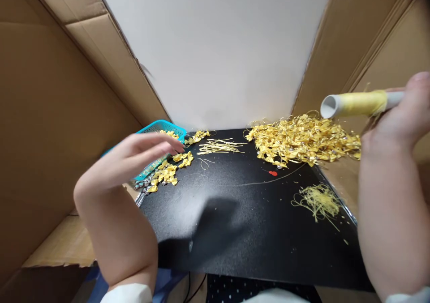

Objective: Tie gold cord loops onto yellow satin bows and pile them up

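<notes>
Cardboard walls (43, 92) enclose a black table (262, 240). Gold bows (302, 137) are heaped far right, with a turquoise basket (164, 125) far left. The left hand (143, 153) hangs before the basket, fingers extended; whether they pinch anything I cannot tell. At right, the raised right hand (403, 117) is clamped around a white tube (361, 104) wound with yellow thread. Handling that thread seems the step; the next move calls for a steady grip. Blur, the frame edge and the right hand obscure the tube's near end.
</notes>
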A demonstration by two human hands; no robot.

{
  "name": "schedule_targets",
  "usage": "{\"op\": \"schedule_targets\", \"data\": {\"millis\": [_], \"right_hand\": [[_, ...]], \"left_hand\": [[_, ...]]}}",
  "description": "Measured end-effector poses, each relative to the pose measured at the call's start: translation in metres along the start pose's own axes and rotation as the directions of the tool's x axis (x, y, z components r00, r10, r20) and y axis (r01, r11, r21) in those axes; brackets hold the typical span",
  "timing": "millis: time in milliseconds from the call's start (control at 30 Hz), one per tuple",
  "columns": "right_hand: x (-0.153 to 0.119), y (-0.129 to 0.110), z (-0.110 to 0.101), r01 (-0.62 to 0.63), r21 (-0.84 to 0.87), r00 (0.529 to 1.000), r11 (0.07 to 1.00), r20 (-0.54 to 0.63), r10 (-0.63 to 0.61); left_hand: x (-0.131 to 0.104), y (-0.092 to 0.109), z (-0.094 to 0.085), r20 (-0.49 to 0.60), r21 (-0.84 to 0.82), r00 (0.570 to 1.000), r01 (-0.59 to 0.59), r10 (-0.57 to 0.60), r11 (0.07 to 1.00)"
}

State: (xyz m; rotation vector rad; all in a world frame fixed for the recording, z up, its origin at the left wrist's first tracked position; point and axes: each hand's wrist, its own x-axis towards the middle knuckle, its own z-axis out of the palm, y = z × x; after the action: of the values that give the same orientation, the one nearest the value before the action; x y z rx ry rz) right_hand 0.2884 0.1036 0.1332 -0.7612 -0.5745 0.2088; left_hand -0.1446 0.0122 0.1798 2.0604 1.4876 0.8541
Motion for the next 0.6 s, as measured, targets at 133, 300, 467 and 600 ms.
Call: {"op": "schedule_targets", "data": {"millis": [133,300,467,600], "right_hand": [[-0.036,-0.007,0.019,0.068,0.019,0.996,0.998,0.064,-0.069],[-0.069,-0.007,0.030,-0.007,0.076,0.978,0.997,0.210,-0.009],[-0.111,-0.004,0.035,-0.174,0.056,0.910,0.983,0.390,0.139],[-0.125,0.008,0.034,-0.250,-0.069,0.838,0.966,0.484,0.252]], "left_hand": [[-0.005,0.010,0.009,0.051,0.257,0.996,0.064,-0.079,0.964],[0.024,0.008,0.050,-0.175,0.141,0.960,-0.194,0.217,0.971],[0.043,0.005,0.155,0.202,-0.568,0.957,-0.057,0.206,0.821],[0.042,0.003,0.207,0.381,-0.839,0.897,0.233,0.224,0.492]]}}
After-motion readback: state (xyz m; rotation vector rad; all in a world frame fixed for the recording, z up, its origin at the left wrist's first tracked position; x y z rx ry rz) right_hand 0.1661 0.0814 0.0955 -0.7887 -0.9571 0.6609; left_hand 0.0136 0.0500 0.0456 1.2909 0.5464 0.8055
